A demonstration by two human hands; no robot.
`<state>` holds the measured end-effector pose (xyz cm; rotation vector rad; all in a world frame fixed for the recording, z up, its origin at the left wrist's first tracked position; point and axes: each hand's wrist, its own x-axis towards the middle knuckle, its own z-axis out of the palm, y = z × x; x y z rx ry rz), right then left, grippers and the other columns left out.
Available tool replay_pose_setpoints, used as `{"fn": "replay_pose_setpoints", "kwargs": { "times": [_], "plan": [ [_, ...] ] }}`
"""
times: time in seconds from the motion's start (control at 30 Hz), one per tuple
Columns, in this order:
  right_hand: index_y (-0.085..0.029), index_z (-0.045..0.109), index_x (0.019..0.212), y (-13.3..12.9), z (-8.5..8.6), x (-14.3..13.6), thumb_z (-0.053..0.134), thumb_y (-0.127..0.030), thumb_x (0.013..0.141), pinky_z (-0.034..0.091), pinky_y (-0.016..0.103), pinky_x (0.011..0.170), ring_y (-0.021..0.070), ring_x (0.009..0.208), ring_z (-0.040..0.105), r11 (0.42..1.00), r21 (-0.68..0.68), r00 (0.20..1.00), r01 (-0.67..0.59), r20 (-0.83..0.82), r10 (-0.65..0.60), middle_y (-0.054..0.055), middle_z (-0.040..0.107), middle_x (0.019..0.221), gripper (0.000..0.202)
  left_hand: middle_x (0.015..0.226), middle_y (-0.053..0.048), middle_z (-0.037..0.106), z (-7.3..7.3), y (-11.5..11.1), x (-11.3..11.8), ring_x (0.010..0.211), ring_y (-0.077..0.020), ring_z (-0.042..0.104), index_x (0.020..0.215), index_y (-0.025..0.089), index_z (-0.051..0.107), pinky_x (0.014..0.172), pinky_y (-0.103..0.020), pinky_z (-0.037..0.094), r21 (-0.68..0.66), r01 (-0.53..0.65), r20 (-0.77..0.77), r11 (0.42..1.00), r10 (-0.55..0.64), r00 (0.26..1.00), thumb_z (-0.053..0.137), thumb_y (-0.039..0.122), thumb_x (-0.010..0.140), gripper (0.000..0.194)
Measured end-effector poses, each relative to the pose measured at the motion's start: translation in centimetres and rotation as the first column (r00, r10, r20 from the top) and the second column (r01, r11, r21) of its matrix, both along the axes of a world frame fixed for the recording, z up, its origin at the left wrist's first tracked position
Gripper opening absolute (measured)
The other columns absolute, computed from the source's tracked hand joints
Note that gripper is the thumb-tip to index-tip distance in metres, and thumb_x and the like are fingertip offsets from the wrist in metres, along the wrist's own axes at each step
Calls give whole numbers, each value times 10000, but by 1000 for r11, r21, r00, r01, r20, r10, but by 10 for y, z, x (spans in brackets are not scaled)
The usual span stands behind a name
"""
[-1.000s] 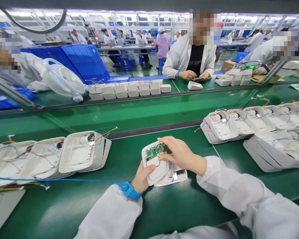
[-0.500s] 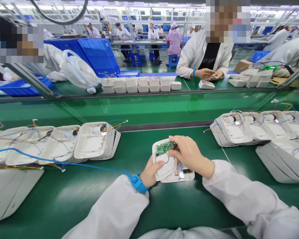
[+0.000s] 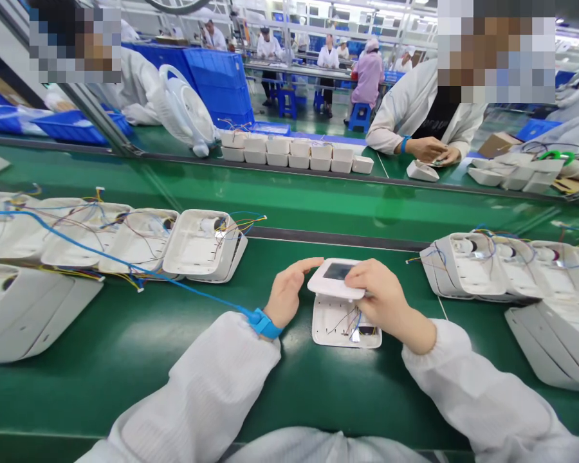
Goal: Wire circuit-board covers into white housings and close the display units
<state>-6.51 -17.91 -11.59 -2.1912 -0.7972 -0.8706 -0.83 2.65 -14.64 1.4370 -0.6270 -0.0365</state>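
Note:
My right hand [image 3: 379,292] grips the right side of a white plastic cover [image 3: 325,286] with a dark display window [image 3: 338,271] on its upturned face. The cover is tilted above a white plastic housing [image 3: 323,325] lying on the green bench. Thin wires and a small motor-like part [image 3: 367,331] show inside the housing. My left hand [image 3: 287,289] is at the cover's left edge, its fingers stretched out toward the far corner; whether they touch it I cannot tell. A blue wrist strap [image 3: 265,323] with a cord is on my left wrist.
White housings [image 3: 200,247] with loose wires line the bench on the left, and more housings [image 3: 473,270] stand on the right. Across the green divider [image 3: 309,206], a co-worker's hands [image 3: 437,153] handle a small part. A fan [image 3: 188,112] stands beyond it.
The cover has been turned over: its green circuit board faced up before, and now its display side does. My left hand has come off its grip on the cover. The view has shifted.

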Motion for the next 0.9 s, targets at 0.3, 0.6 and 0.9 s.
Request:
{"fn": "replay_pose_setpoints", "kwargs": {
  "times": [0.3, 0.6, 0.9],
  "plan": [
    [-168, 625, 925, 12, 6, -3, 464, -123, 949, 397, 369, 829, 196, 990, 538, 880, -474, 993, 19, 115, 40, 44, 655, 988, 169, 1418, -188, 412, -6, -14, -20, 1308, -342, 399, 1524, 160, 226, 1102, -497, 305, 460, 21, 222, 888, -138, 965, 771, 416, 707, 1015],
    [-165, 632, 855, -5, 23, -4, 573, -210, 916, 382, 270, 604, 126, 698, 556, 915, -398, 910, 68, -350, -220, 25, 606, 802, 96, 1447, -152, 338, -19, -15, -21, 1367, -332, 329, 1495, 206, 180, 1154, -516, 238, -46, 240, 202, 970, -226, 953, 618, 308, 789, 838],
    [-135, 654, 1000, 18, -2, -4, 529, -116, 842, 312, 338, 666, 209, 832, 521, 719, -695, 856, 12, -364, -366, 73, 614, 921, 202, 1433, -170, 359, -37, -16, -23, 1335, -339, 391, 1492, 201, 240, 1141, -535, 282, -187, 364, 52, 912, -361, 931, 588, 470, 880, 754]
  ]
}}
